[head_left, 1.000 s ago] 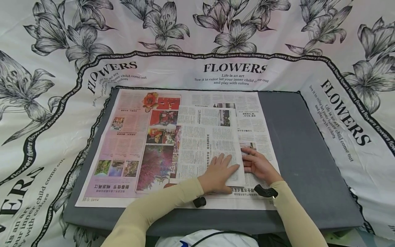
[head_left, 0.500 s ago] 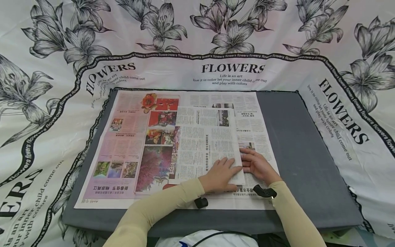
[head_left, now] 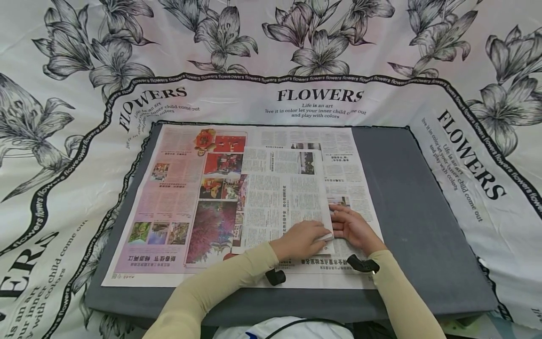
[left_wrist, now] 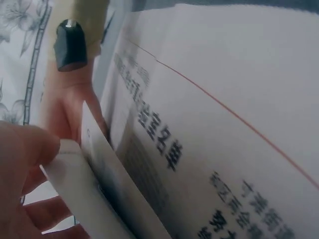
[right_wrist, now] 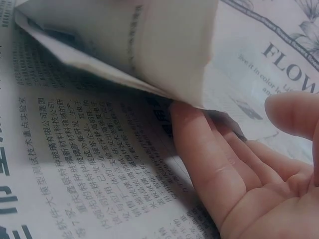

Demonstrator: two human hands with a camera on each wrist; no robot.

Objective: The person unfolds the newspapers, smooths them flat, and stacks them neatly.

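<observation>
A folded newspaper (head_left: 267,202) lies on a larger spread newspaper sheet (head_left: 173,200). At its near right corner my left hand (head_left: 298,239) pinches the paper edge. The left wrist view shows the thumb (left_wrist: 32,144) on one side of the lifted layer (left_wrist: 84,186) and fingers on the other; another layer stands slightly apart. My right hand (head_left: 355,230) is at the right edge, fingers extended. In the right wrist view its fingertips reach under the raised paper (right_wrist: 169,50), with the thumb (right_wrist: 291,114) held away from it.
A dark grey tabletop (head_left: 415,212) shows around the spread sheet, mostly on the right. White cloth (head_left: 237,101) printed with flowers and lettering surrounds the table. Black wrist devices (head_left: 364,262) sit on both wrists.
My left hand has gone from lying flat on the folded newspaper to curling its fingers at the right corner, lifting that corner slightly. The right hand has stayed at the right edge.
</observation>
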